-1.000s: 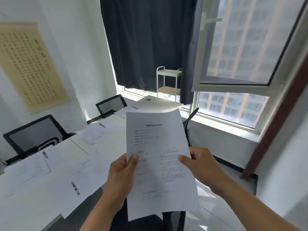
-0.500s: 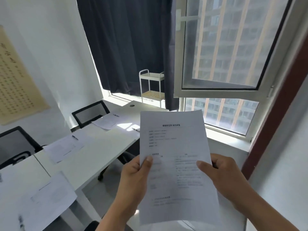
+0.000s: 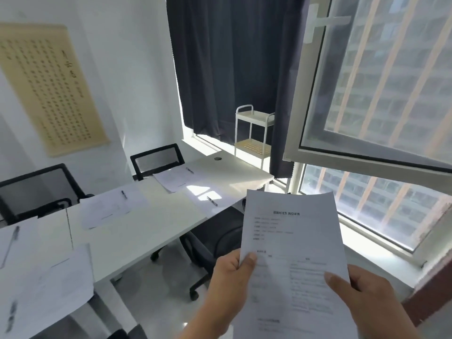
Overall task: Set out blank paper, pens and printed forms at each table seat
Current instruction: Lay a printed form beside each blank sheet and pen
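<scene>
A white printed paper form with small dark lines of writing is held up in the air, near the window and off to the side of the long white table. The left hand pinches its left edge, thumb on top. The right hand pinches its right edge the same way. The top edge curls a little. More white sheets and dark pens lie at the seats on the table.
</scene>
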